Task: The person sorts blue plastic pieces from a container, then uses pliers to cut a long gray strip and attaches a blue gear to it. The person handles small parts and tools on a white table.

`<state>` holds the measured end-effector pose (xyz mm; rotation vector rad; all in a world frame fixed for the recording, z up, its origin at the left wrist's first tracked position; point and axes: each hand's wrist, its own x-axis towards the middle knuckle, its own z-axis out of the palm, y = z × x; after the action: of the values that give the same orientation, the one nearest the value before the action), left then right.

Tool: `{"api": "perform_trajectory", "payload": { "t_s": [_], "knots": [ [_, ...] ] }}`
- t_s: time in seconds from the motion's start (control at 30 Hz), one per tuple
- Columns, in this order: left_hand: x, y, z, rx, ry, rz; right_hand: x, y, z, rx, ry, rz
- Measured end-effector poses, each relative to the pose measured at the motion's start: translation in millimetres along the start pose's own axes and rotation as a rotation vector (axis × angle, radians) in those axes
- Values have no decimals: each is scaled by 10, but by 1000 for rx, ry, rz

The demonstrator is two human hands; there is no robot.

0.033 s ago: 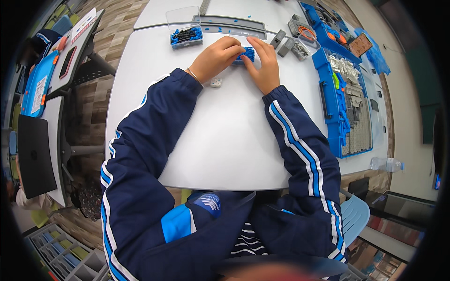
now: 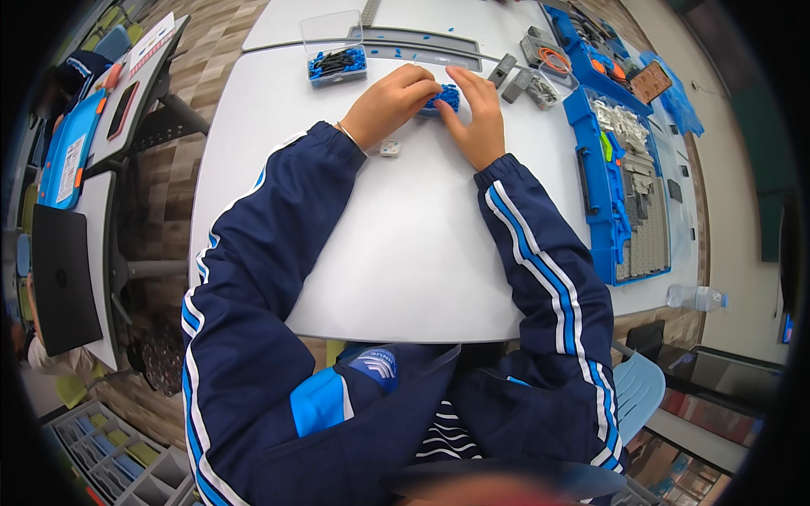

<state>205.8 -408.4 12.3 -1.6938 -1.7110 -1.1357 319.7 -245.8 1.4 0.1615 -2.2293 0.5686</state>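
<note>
A small clear plastic box of blue connector pegs stands at the far middle of the white table. My left hand reaches over its left side, fingers curled and tips pinched among the pegs; which pieces they pinch is hidden. Around the box's right side sits my right hand, thumb at the near edge and fingers toward the far edge, gripping it. Just below my left hand lies a small white block with coloured marks. To the left stands an open clear box of black and blue connector pieces, its lid raised.
Grey rectangular blocks and a small box of grey parts stand right of my hands. Farther right is a blue case of grey building parts. A grey tray with loose blue pegs lies beyond. A plastic bottle lies at the right edge.
</note>
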Motion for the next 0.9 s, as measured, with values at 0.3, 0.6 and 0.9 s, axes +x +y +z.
{"api": "perform_trajectory", "payload": {
  "t_s": [0.3, 0.6, 0.9],
  "knots": [
    [104, -98, -217, 87, 86, -82, 148, -80, -132, 86, 95, 20],
    [334, -811, -609, 211, 49, -332, 1148, 1292, 148, -35, -175, 80],
    [678, -1820, -275, 703, -686, -296, 1433, 1868, 655, -245, -555, 158]
  ]
}}
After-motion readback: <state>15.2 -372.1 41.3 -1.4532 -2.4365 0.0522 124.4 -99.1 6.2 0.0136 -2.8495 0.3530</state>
